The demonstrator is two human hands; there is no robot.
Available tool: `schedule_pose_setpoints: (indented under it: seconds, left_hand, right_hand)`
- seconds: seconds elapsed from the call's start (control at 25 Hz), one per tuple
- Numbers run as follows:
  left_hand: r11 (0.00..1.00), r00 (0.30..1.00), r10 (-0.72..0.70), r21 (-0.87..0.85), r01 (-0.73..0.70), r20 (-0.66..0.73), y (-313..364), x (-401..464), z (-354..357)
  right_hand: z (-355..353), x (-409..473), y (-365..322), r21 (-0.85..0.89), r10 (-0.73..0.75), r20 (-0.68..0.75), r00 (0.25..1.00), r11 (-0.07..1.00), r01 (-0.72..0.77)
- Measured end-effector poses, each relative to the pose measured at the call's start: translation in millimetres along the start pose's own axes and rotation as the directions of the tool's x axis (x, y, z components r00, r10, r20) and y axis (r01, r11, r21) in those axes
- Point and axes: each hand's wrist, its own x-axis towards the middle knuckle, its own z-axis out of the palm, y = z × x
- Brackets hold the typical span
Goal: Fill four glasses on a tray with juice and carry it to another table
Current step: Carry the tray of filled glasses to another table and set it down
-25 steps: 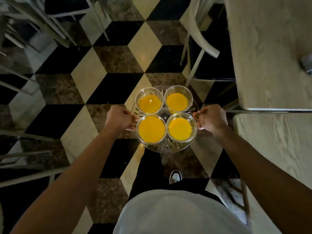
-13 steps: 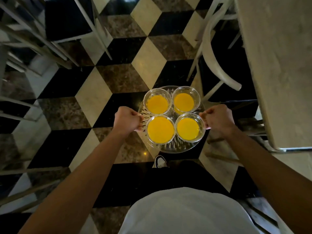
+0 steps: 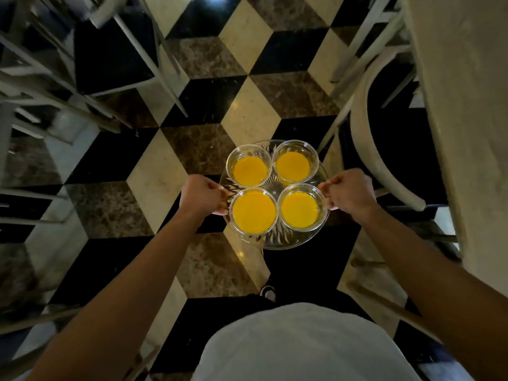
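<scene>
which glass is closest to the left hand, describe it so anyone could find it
Find the round clear tray held over the checkered floor. Four glasses of orange juice stand on it in a square. The glass meant is the near one beside the left hand, and it looks widest.

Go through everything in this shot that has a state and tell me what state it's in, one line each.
Glass tray: carried above the floor, roughly level.
Four glasses: upright on the tray, all filled with orange juice.
Left hand: grips the tray's left edge.
Right hand: grips the tray's right edge.
Chair: pushed in at the table on the right.
</scene>
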Motion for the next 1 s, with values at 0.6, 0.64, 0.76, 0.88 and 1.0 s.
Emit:
schedule_pose_setpoints:
  seconds: [0.6,0.64,0.76,0.88,1.0]
  left_hand:
    - [0.999,1.000,-0.014,0.038,0.015,-0.003,190,197,-34]
    - [0.999,1.000,-0.005,0.041,0.005,0.005,201,209,-34]
    - [0.998,0.999,0.026,0.060,-0.028,0.031,242,254,-35]
    - [0.995,0.996,0.060,0.074,-0.065,0.063,287,301,-39]
    - [0.996,0.994,0.054,0.073,-0.060,0.093,327,343,-45]
  right_hand:
    - [-44,201,-170,0.036,0.019,-0.005,1.000,0.999,-0.019]
    - [-46,213,-177,0.044,0.026,-0.007,1.000,0.999,-0.026]
    - [-54,253,-207,0.096,0.061,-0.022,0.998,0.994,-0.059]
    - [-62,291,-240,0.085,0.070,-0.053,0.996,0.994,-0.065]
    - [-66,328,-265,0.053,0.094,-0.117,0.989,0.995,-0.089]
